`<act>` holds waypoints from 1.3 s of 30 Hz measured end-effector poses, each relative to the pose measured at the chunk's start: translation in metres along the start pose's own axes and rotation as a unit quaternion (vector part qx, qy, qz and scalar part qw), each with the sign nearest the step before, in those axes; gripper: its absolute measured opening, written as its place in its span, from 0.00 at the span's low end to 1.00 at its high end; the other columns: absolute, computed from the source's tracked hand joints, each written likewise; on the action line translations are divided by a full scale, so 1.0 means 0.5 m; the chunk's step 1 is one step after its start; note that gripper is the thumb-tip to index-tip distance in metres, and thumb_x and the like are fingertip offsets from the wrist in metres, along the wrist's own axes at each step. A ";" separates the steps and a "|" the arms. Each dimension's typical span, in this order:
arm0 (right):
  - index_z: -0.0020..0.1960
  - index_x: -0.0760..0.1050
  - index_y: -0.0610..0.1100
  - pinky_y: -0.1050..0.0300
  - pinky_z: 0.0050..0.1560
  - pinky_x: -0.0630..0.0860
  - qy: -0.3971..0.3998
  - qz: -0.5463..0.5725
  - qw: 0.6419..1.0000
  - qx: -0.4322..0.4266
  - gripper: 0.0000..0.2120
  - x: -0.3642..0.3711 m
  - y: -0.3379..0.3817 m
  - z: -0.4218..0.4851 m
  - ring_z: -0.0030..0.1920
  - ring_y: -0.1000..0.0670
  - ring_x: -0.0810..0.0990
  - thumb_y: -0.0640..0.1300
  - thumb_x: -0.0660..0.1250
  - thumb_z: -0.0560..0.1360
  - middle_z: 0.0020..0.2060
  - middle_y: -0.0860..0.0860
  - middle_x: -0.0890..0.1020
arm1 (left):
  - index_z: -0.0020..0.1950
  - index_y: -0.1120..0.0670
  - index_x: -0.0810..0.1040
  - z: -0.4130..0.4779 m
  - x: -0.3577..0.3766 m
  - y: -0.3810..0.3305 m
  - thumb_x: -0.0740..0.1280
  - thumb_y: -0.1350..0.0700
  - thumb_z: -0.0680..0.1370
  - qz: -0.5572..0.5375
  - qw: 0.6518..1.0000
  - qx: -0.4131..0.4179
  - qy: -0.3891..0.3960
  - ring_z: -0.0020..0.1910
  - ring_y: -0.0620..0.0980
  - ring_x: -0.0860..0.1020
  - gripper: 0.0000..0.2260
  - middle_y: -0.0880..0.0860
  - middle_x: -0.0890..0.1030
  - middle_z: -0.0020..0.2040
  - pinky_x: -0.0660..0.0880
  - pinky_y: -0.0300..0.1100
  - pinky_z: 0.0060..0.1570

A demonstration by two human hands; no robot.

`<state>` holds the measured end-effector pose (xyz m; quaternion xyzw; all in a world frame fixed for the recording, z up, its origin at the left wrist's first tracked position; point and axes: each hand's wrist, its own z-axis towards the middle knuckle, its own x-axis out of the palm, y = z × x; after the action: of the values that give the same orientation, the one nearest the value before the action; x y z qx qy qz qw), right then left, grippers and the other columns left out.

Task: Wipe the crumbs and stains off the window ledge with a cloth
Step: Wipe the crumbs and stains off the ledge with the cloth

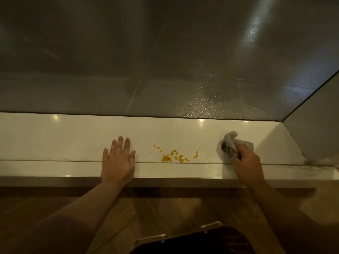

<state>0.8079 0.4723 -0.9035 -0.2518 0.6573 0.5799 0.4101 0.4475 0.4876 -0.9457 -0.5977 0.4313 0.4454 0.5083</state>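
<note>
A white window ledge (pixel 55 136) runs across the view below frosted glass. Orange-yellow crumbs (pixel 174 156) lie scattered on it near its front groove, between my two hands. My left hand (pixel 118 161) rests flat on the ledge, palm down with fingers spread, left of the crumbs. My right hand (pixel 245 160) grips a bunched grey cloth (pixel 232 139) and presses it on the ledge to the right of the crumbs. A dark smudge (pixel 223 146) shows at the cloth's left edge.
The frosted window pane (pixel 165 61) rises behind the ledge, and a side wall (pixel 315 125) closes it off on the right. Below is a wooden floor (pixel 55 217), with a dark bin (pixel 201 241) right under me.
</note>
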 end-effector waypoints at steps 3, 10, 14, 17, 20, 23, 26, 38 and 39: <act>0.63 0.76 0.45 0.52 0.42 0.76 0.031 -0.122 0.988 -0.085 0.22 -0.005 -0.024 -0.008 0.42 0.39 0.82 0.54 0.59 0.74 0.49 0.42 0.83 | 0.77 0.49 0.44 0.000 0.000 0.000 0.38 0.43 0.78 -0.002 1.000 0.005 -0.001 0.78 0.51 0.44 0.28 0.50 0.45 0.79 0.42 0.52 0.75; 0.72 0.62 0.46 0.47 0.73 0.60 0.075 -0.106 0.978 -0.161 0.27 0.028 -0.036 0.025 0.73 0.45 0.63 0.56 0.53 0.77 0.71 0.46 0.68 | 0.77 0.49 0.44 0.002 0.000 0.001 0.36 0.42 0.76 0.005 1.000 0.005 0.001 0.78 0.51 0.44 0.30 0.50 0.45 0.79 0.42 0.51 0.75; 0.74 0.59 0.42 0.53 0.73 0.55 0.048 -0.101 0.989 -0.095 0.30 0.050 -0.011 0.017 0.75 0.46 0.59 0.53 0.49 0.76 0.73 0.44 0.64 | 0.77 0.49 0.44 0.001 -0.001 0.001 0.37 0.43 0.77 0.006 1.000 0.005 0.002 0.78 0.51 0.44 0.28 0.51 0.45 0.79 0.43 0.52 0.75; 0.74 0.59 0.41 0.49 0.74 0.59 0.028 -0.101 0.992 -0.068 0.30 0.073 0.006 0.013 0.75 0.46 0.60 0.53 0.48 0.75 0.74 0.44 0.64 | 0.77 0.50 0.45 0.002 -0.002 -0.001 0.37 0.42 0.77 -0.003 1.000 0.008 0.001 0.78 0.51 0.44 0.29 0.51 0.46 0.79 0.43 0.52 0.75; 0.75 0.57 0.43 0.49 0.74 0.58 0.030 -0.104 0.993 -0.050 0.25 0.095 0.037 0.013 0.75 0.47 0.58 0.46 0.54 0.79 0.75 0.45 0.61 | 0.77 0.50 0.44 0.002 0.000 0.001 0.37 0.42 0.76 -0.009 1.000 0.011 0.001 0.78 0.51 0.44 0.30 0.51 0.45 0.79 0.42 0.52 0.75; 0.75 0.56 0.43 0.50 0.75 0.56 0.050 -0.084 0.994 -0.057 0.25 0.123 0.076 0.007 0.76 0.46 0.57 0.43 0.55 0.79 0.75 0.45 0.60 | 0.77 0.50 0.44 0.002 0.001 0.003 0.38 0.43 0.79 -0.009 1.000 0.012 0.000 0.78 0.51 0.43 0.27 0.51 0.44 0.79 0.42 0.52 0.75; 0.75 0.57 0.44 0.49 0.75 0.55 0.060 -0.064 0.994 -0.058 0.24 0.153 0.117 -0.005 0.76 0.46 0.56 0.43 0.54 0.79 0.75 0.44 0.59 | 0.77 0.50 0.43 0.000 -0.002 0.003 0.41 0.44 0.80 -0.020 1.000 0.012 0.008 0.78 0.52 0.42 0.26 0.51 0.43 0.79 0.41 0.53 0.75; 0.77 0.50 0.45 0.50 0.75 0.49 0.028 -0.029 0.998 0.040 0.28 0.215 0.226 -0.051 0.77 0.47 0.50 0.43 0.56 0.79 0.77 0.45 0.53 | 0.76 0.46 0.51 -0.008 -0.073 0.106 0.34 0.21 0.61 -0.147 0.957 0.175 0.178 0.75 0.38 0.44 0.50 0.43 0.48 0.78 0.45 0.38 0.73; 0.77 0.50 0.45 0.50 0.75 0.49 0.023 -0.028 0.998 0.047 0.28 0.221 0.232 -0.052 0.77 0.47 0.50 0.43 0.56 0.79 0.77 0.45 0.53 | 0.76 0.45 0.51 -0.008 -0.080 0.117 0.35 0.20 0.61 -0.145 0.955 0.179 0.185 0.74 0.36 0.46 0.50 0.43 0.49 0.78 0.47 0.37 0.72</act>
<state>0.6486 0.4862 -0.9310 -0.2640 0.6859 0.5305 0.4224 0.3818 0.4798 -0.9195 -0.6252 0.4990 0.1639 0.5773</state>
